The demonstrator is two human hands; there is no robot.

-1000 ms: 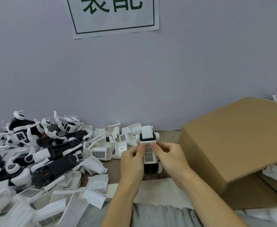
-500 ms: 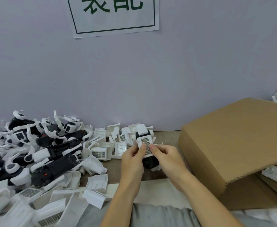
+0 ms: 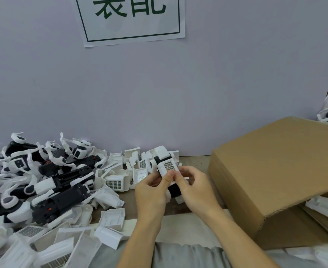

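Both the left hand [image 3: 151, 187] and the right hand [image 3: 195, 185] hold the black and white toy part [image 3: 166, 163] over the table [image 3: 128, 198], thumbs seemingly pressing its white grille cover [image 3: 168, 167].

Even, soft light is filling the scene; shadows are staying faint. Wide-angle distortion is bending the edges, and fine detail is blurring slightly.
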